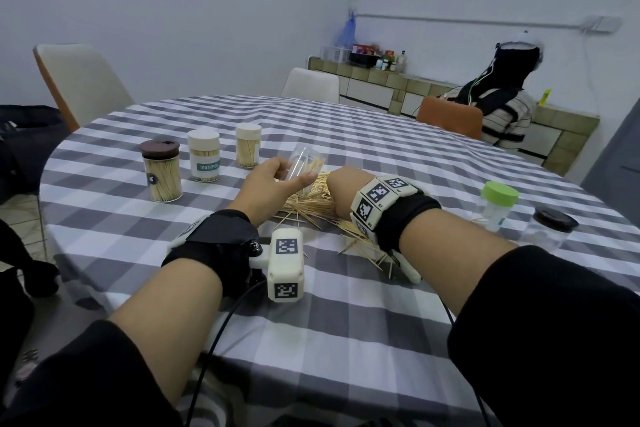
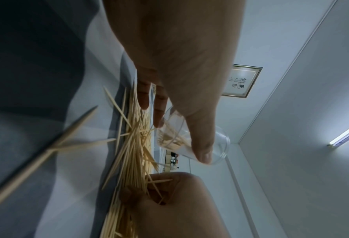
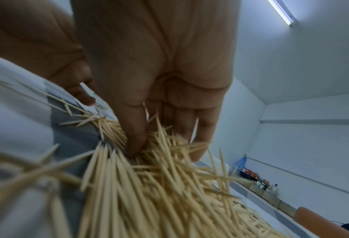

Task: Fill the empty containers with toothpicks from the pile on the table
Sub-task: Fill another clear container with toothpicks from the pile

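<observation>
Fingers (image 3: 136,140) of right hand (image 1: 341,189) apparently pinching toothpick pile (image 1: 311,208), left hand (image 1: 268,185) gripping tilted clear container (image 1: 304,166) beside it

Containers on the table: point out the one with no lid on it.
The clear container held tilted in the left hand above the toothpick pile. The other five stand upright with lids on.

three filled toothpick jars (image 1: 204,158) on my left, one clear cup (image 1: 304,163) in my hand, two more containers (image 1: 498,204) on my right, one big toothpick pile (image 1: 311,204), three chairs (image 1: 79,83)
</observation>
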